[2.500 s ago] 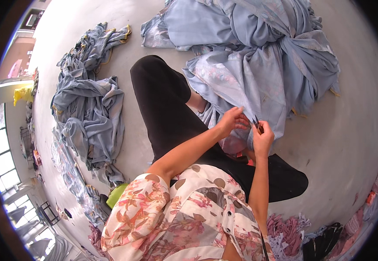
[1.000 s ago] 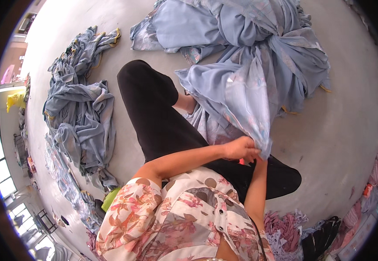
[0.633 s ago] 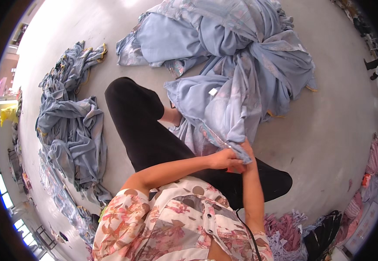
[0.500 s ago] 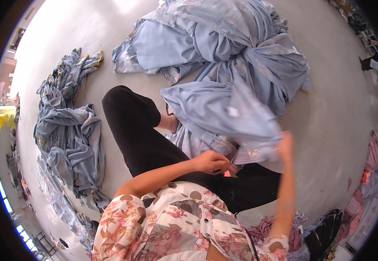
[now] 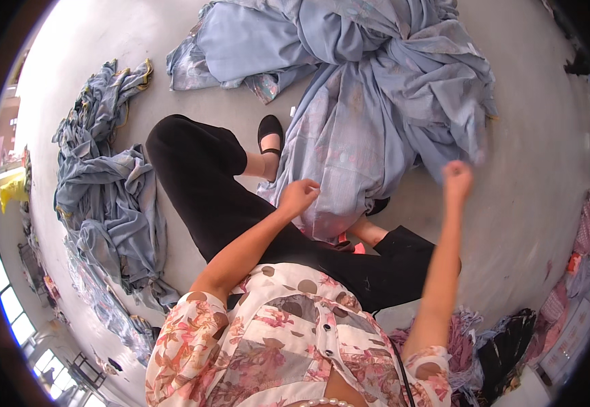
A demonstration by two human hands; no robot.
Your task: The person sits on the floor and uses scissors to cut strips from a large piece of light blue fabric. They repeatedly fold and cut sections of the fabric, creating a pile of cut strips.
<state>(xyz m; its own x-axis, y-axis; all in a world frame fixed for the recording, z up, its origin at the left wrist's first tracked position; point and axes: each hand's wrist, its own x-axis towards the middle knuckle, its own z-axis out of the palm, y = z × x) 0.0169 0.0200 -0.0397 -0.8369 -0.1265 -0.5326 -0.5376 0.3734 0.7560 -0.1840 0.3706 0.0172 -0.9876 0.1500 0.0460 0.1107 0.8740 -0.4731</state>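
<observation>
I sit on a pale floor with my black-trousered legs [image 5: 206, 197] stretched out. A light blue cloth [image 5: 349, 156] drapes over my lap and runs up into a big heap [image 5: 376, 54]. My left hand [image 5: 299, 195] is closed on the cloth's near edge, above my thigh. Raised out to the right and blurred by motion, my right hand [image 5: 458, 178] makes a fist on another part of the same cloth. A small pink-red thing [image 5: 357, 247] lies on my lap below the cloth; I cannot make out what it is.
A second pile of blue-grey cloth [image 5: 105, 197] lies along the floor on the left. My black shoe [image 5: 270, 129] pokes out beside the cloth. Pink, purple and black fabrics [image 5: 491, 339] are bunched at the lower right. Windows [image 5: 3, 298] show at the far left rim.
My hands were together at the cloth's edge over my lap. The right hand has since swung out and up to the right, pulling the cloth apart, and the left stayed near my thigh.
</observation>
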